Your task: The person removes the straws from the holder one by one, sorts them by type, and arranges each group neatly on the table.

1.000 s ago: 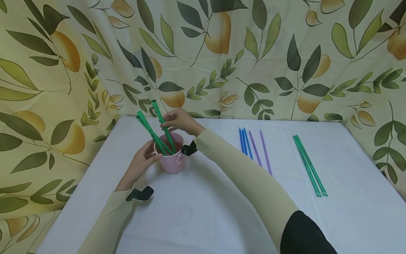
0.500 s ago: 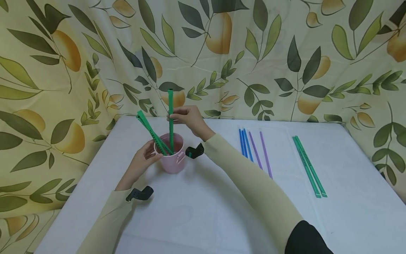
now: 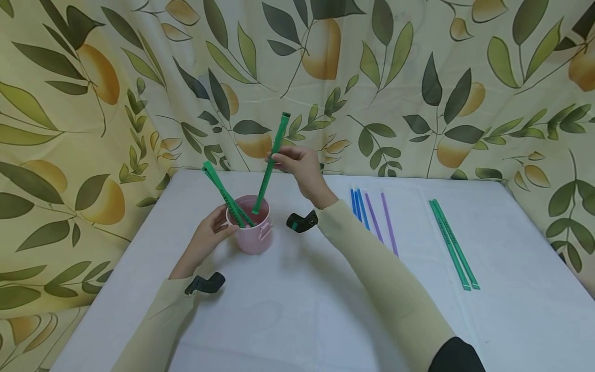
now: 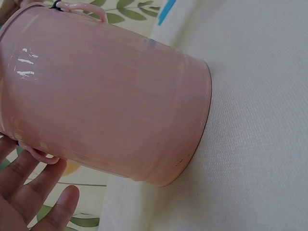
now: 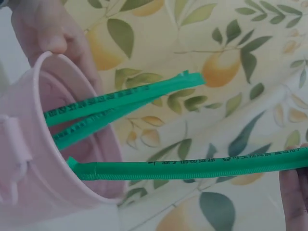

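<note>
I'm watching the left hand [image 3: 209, 235] holding the pink cup [image 3: 251, 243], thumb resting at the rim; farther off, the right hand [image 3: 301, 168] is pinching a green wrapped stick [image 3: 265, 183], its long axis slanting down leftward to the cup's mouth between the hands; its dark Chinese print is seemingly reading 可生物降解, no brand showing clearly

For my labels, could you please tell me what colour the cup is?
The cup is pink, clearest in the left wrist view.

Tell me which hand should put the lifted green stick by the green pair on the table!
Probably the right hand: it pinches the lifted green stick and is nearer the green pair. The left hand holds the pink cup.
</note>
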Demonstrator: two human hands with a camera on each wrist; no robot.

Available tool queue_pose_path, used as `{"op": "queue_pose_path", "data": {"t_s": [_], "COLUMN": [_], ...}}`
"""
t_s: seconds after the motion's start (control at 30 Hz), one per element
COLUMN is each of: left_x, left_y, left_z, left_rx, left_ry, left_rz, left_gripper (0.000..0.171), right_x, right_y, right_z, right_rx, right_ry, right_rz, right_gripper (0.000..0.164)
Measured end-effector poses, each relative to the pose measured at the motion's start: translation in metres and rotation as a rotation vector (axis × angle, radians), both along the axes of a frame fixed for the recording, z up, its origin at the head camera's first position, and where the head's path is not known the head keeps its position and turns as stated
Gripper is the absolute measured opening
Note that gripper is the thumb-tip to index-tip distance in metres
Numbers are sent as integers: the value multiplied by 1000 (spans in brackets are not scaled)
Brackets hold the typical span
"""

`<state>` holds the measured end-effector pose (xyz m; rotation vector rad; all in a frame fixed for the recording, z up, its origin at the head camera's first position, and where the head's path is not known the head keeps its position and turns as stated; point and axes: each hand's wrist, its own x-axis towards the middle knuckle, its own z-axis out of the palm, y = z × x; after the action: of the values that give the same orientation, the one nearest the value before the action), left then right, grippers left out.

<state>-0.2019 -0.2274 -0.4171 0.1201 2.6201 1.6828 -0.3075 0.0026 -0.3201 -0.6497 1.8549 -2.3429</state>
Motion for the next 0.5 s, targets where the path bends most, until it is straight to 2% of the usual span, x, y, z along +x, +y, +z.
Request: {"op": "queue_pose_path", "data": {"t_s": [0.2,0.5], "left_x": [0,1], "left_y": [0,0], "left_z": [0,0], "left_rx": [-2,1], "left_ry": [-2,-7], "left_rz": [0,5], "left_gripper": [67,68], "right_x": [-1,1], "right_y": [16,30], "right_z": [11,28], "right_rx": [-13,7], "right_ry": [39,59], "right_rz": [8,-26], "right_gripper": [19,26]}}
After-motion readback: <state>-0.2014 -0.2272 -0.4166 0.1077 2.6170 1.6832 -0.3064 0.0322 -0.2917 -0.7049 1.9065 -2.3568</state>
